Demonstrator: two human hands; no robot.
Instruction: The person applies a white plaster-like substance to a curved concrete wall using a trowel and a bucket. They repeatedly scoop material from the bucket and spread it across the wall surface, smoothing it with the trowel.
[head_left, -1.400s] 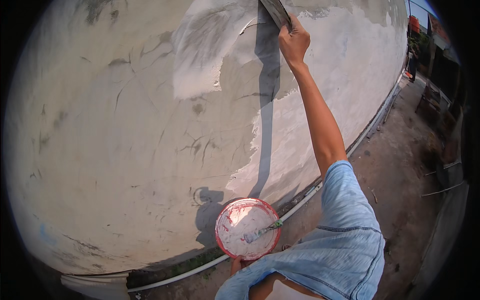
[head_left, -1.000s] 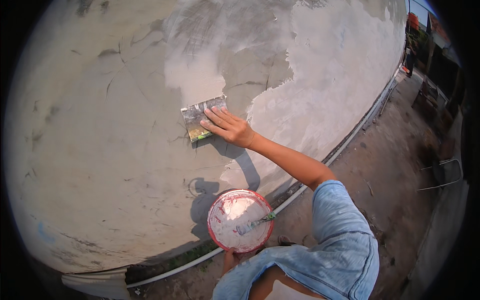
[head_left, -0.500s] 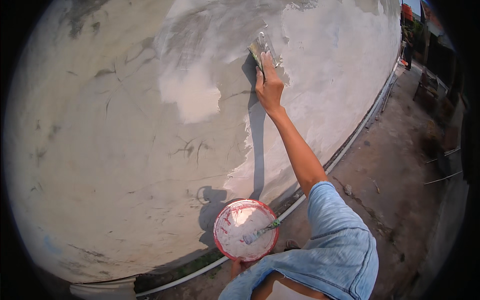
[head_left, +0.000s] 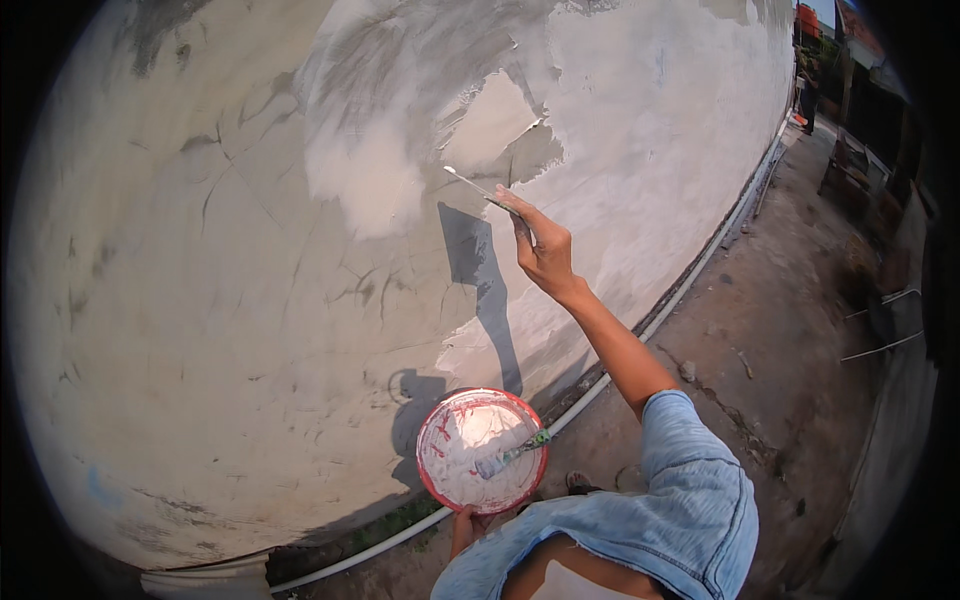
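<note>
My right hand [head_left: 540, 245] grips a flat metal scraper [head_left: 470, 182], seen edge-on, held out from the grey wall [head_left: 200, 300] with white paste along its far edge. A fresh patch of pale paste [head_left: 487, 115] lies above it, beside wider smeared white areas. Below, my left hand [head_left: 468, 525] holds the near edge of a round red-rimmed container [head_left: 440, 465] coated with white paste. A narrow putty knife [head_left: 520, 445] with a green-speckled handle lies across the container's right side.
A white pipe [head_left: 590, 395] runs along the wall's foot beside the dirt-stained ground [head_left: 760, 330]. At far right stand a person [head_left: 807, 105] in dark clothing, dark clutter [head_left: 845, 170] and thin rods [head_left: 880, 345].
Since half a second ago my right hand has come down and the scraper has turned edge-on, away from the upper spot, where a new pale paste patch now shows.
</note>
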